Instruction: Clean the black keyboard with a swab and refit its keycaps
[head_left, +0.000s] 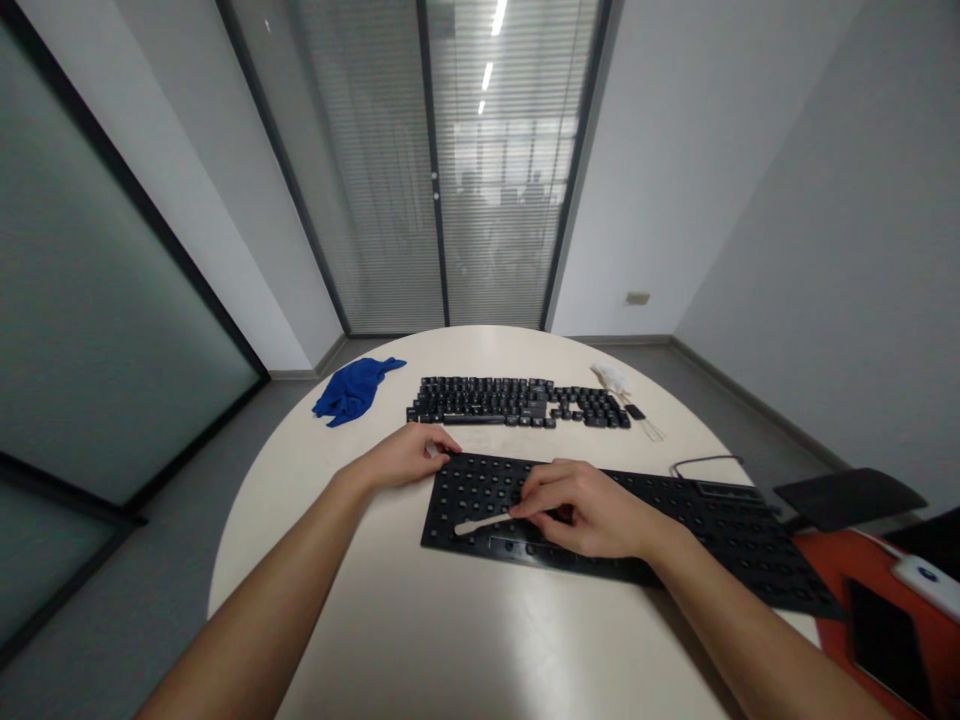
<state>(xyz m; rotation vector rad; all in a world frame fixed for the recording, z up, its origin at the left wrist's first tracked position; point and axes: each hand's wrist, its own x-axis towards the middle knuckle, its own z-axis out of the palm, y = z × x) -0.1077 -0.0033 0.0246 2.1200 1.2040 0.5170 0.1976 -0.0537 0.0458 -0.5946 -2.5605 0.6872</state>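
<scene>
A black keyboard base (465, 490) with its keycaps off lies at a slant across the table, its rows of key posts bare. The thumb and fingers of my left hand (409, 455) close on its far left corner. In my right hand (581, 508), pinched between thumb and fingers, is a thin white cotton swab (484, 523). The swab's wide tip rests over the left part of the base, near the front rows. Behind the base, the loose black keycaps (487, 398) are laid out in keyboard order, with a few gaps toward the right.
A crumpled blue cloth (356, 390) lies at the left of the round table (360, 620). White cotton swabs (613, 380) and a small black-and-wire tool (641, 418) are at the back right. An orange chair (832, 570) bears a dark phone (889, 640) and a white power strip (930, 580).
</scene>
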